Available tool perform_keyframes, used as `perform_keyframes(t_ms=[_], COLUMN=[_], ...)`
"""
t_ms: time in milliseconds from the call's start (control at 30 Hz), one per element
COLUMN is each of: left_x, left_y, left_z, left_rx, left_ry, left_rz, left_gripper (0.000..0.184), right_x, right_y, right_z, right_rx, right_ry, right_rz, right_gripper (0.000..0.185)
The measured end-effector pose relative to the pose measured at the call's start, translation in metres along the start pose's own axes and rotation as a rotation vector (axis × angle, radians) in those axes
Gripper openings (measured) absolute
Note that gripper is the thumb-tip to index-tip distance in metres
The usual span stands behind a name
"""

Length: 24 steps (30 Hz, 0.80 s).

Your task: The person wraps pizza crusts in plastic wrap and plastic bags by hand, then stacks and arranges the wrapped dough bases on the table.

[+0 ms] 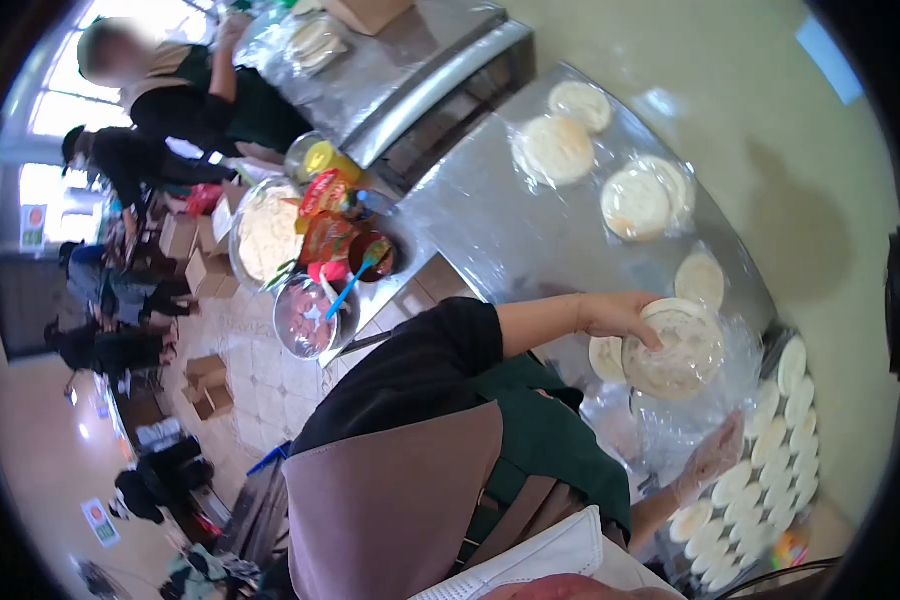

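Flatbread point(682, 358), toward the right of the frame, is pinched at its edge by my left hand point(620, 318), which is closed, one digit pressed over the top; I think I grip only the rim so the face doesn't fold. Clear plastic point(675, 425) spreads just below it. My right hand point(715, 452) is beside that film, too blurred to tell how far it is open or whether it has hold of any. Bagged rounds point(638, 205) lie on the steel table point(510, 240) at upper right, probably spaced against crushing; small pale discs point(792, 370) crowd the lower right, likely to save room. My bread looks round, flat, off-white and faintly mottled.
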State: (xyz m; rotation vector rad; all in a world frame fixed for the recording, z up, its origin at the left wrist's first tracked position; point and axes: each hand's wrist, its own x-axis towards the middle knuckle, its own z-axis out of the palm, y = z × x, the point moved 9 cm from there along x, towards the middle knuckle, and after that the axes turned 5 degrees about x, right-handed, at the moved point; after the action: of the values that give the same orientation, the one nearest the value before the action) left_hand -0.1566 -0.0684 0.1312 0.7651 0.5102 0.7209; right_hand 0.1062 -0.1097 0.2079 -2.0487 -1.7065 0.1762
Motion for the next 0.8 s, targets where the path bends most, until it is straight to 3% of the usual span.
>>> perform_keyframes(t_ms=[200,333,367,433,633,700,733,800], left_x=[-0.044,-0.081,-0.081,-0.069,0.041,0.091,0.118,0.171], left_y=[0.048,0.069,0.065,0.048,0.012,0.006,-0.002,-0.007], left_z=[-0.065,-0.120,-0.130,-0.140,-0.086,-0.063,-0.051,-0.029], left_rx=[-0.095,0.514,0.541,0.567,0.498,0.789,0.780,1.143], left_ry=[0.298,0.727,0.736,0.709,0.306,0.217,0.165,0.132], left_rz=[0.256,0.211,0.176,0.110,0.010,-0.035,-0.045,0.036], left_gripper=[0.059,0.057,0.057,0.056,0.050,0.048,0.048,0.045], right_x=[0.017,0.026,0.027,0.023,-0.010,-0.019,-0.024,-0.033], right_y=[0.000,0.016,0.029,0.038,0.074,0.087,0.089,0.096], right_z=[-0.016,-0.029,-0.034,-0.039,-0.074,-0.088,-0.091,-0.101], right_rx=[0.024,0.008,-0.019,-0.037,0.050,0.046,0.085,0.045], right_ry=[0.054,0.051,0.062,0.042,0.113,0.151,0.149,0.158], right_rz=[0.056,0.091,0.117,-0.030,0.218,0.268,0.258,0.331], right_gripper=[0.038,0.037,0.037,0.035,0.030,0.030,0.030,0.030])
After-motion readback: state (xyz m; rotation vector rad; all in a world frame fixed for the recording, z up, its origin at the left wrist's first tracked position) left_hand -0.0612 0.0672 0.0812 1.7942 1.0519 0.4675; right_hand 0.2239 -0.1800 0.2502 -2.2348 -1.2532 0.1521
